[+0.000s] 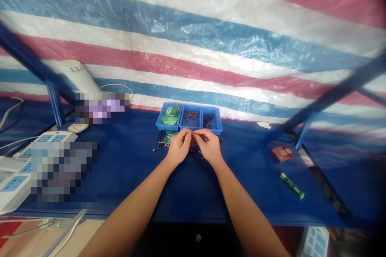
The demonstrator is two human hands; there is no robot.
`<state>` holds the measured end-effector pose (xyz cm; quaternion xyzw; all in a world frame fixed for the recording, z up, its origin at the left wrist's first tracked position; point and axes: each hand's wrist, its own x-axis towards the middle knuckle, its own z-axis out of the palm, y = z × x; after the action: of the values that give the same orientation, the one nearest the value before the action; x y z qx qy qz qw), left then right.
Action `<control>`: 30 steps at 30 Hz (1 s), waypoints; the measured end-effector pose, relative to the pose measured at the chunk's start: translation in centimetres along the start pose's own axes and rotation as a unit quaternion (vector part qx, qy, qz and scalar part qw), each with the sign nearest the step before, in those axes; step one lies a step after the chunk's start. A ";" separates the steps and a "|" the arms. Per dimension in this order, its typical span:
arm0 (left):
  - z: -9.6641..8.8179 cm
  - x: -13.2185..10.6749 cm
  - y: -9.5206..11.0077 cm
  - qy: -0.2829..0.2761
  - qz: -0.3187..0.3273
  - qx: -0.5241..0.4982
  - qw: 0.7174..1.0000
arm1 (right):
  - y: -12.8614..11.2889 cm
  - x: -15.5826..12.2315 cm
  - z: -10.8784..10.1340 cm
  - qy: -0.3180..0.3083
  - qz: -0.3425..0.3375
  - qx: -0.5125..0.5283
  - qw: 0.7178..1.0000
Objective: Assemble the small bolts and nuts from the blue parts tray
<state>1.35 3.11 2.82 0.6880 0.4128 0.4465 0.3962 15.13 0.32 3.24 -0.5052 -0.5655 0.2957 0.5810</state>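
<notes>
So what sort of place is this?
Probably a makeshift small-parts workstation: a blue table stands before a striped plastic sheet, and three blue bins on it hold green packets and small dark or metallic pieces.

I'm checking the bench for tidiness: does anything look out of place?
Somewhat: small loose parts and a green packet lie on the blue tabletop in front of the blue bins, which hold similar things.
</notes>
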 end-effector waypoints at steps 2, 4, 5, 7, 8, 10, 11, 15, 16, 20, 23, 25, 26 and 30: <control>0.1 -0.1 0.2 0.001 0.002 0.017 1.000 | -0.2 0.1 -0.1 0.011 -0.017 -0.019 1.000; 0.2 -0.2 0.3 0.010 0.002 0.016 1.000 | -0.5 0.1 -0.2 0.010 -0.037 -0.035 0.999; 0.3 -0.2 0.3 0.018 0.000 0.011 1.000 | -0.6 0.1 -0.3 0.006 -0.045 -0.040 0.998; 0.3 -0.2 0.2 0.029 -0.003 -0.002 1.000 | -0.8 0.1 -0.3 -0.001 -0.055 -0.046 0.997; 0.3 -0.2 0.2 0.030 -0.005 -0.006 1.000 | -0.8 0.0 -0.3 -0.001 -0.057 -0.049 0.997; 0.2 -0.1 0.1 0.028 -0.011 -0.007 1.000 | -0.7 0.0 -0.3 0.003 -0.059 -0.060 0.996; 0.2 -0.1 0.1 0.027 -0.012 -0.005 1.000 | -0.6 -0.1 -0.3 0.006 -0.062 -0.070 0.996; 0.0 -0.1 0.2 0.022 -0.008 0.010 1.000 | -0.4 -0.2 -0.5 -0.001 -0.093 -0.135 0.987; 0.0 -0.1 0.3 0.023 -0.007 0.015 1.000 | -0.4 -0.2 -0.6 -0.005 -0.101 -0.153 0.983; 0.0 -0.1 0.5 0.032 -0.009 0.016 0.999 | -0.6 -0.2 -0.7 -0.014 -0.109 -0.190 0.976; 0.1 -0.2 0.6 0.031 -0.003 -0.001 1.000 | -0.7 -0.2 -0.8 -0.034 -0.099 -0.172 0.979; 0.1 -0.2 0.6 0.023 0.004 -0.007 1.000 | -0.7 -0.1 -0.9 -0.045 -0.080 -0.150 0.984; 0.1 -0.2 0.6 0.019 0.007 -0.010 1.000 | -0.7 -0.1 -0.9 -0.049 -0.067 -0.138 0.987; 0.1 -0.3 0.4 0.018 0.008 -0.018 1.000 | -0.8 -0.1 -0.7 -0.049 -0.032 -0.102 0.993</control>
<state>1.45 2.69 3.12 0.6759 0.4060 0.4691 0.3978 15.60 -0.19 4.02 -0.5285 -0.6361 0.2421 0.5074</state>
